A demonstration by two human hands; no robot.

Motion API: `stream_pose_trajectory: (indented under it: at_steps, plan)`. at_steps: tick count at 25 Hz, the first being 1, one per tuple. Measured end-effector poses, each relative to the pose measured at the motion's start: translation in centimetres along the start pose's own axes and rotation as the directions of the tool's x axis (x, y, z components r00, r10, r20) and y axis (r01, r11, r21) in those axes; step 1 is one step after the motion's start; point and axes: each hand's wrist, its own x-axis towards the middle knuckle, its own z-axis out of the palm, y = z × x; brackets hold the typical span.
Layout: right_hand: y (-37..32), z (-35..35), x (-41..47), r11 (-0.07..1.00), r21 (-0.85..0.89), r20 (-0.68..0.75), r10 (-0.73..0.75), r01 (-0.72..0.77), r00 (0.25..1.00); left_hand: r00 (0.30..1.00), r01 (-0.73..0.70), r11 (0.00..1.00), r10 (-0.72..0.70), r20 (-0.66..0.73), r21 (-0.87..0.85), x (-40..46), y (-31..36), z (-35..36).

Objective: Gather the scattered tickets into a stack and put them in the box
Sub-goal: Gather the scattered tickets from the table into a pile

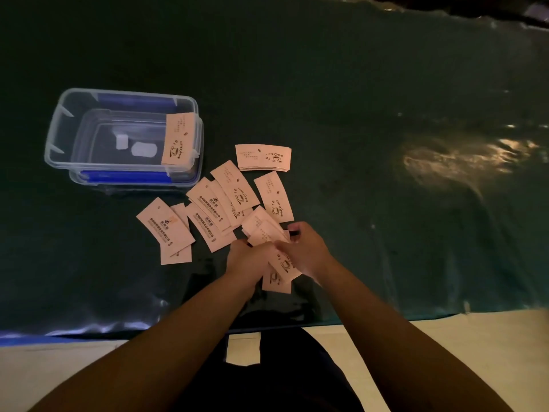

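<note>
A: Where are the hands of the person?

B: Both are low in the middle of the dark green worktop (pixel 326 99). The left hand (pixel 248 260) and the right hand (pixel 306 252) are close together, and their fingers pinch the same small bundle of tickets (pixel 280 264) between them. The bundle is loose; its tickets fan out under the hands.

A: And the other tickets?

B: Many scattered tickets (pixel 219 212) lie just beyond the hands, overlapping each other, some with the coffee cup print up, some with the text side up. A neat stack (pixel 263 157) lies apart from them, farther from the person.

A: Where is the box?

B: The clear plastic box (pixel 74 144) with blue clips stands to the left of the tickets, open. One ticket (pixel 178 139) leans against its right wall, inside. Two small white pieces (pixel 139 147) lie at its bottom.
</note>
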Motion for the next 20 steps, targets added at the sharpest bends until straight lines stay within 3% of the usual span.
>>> stream_pose_trajectory:
  at_steps: [5, 8, 13, 17, 20]
  plan:
    - [-0.6, 0.2, -0.9, 0.995, 0.087, 0.079, 0.039, -0.046, 0.996, 0.994, 0.086, 0.995, -0.082, 0.076, -0.059, 0.0, 0.1, -0.4]
    - [-0.8, -0.2, -1.7, 0.967, 0.247, 0.172, 0.026, -0.068, 0.985, 0.996, 0.029, 1.0, -0.029, 0.083, -0.001, -0.1, 0.0, -0.7]
    - [-1.4, -1.8, -1.9, 0.908, 0.41, 0.151, 0.029, -0.089, 0.988, 0.991, -0.039, 0.996, 0.029, 0.13, 0.081, -0.3, 2.0, -0.9]
    - [-0.7, -3.8, -1.8, 0.905, 0.356, 0.28, 0.137, -0.235, 0.95, 0.981, 0.061, 0.975, -0.098, 0.169, 0.214, -0.6, 2.8, -0.9]
    - [0.3, -4.5, -2.0, 0.905, 0.319, 0.338, 0.169, -0.281, 0.926, 0.974, 0.045, 0.957, -0.105, 0.2, 0.285, -1.0, 2.4, -1.3]
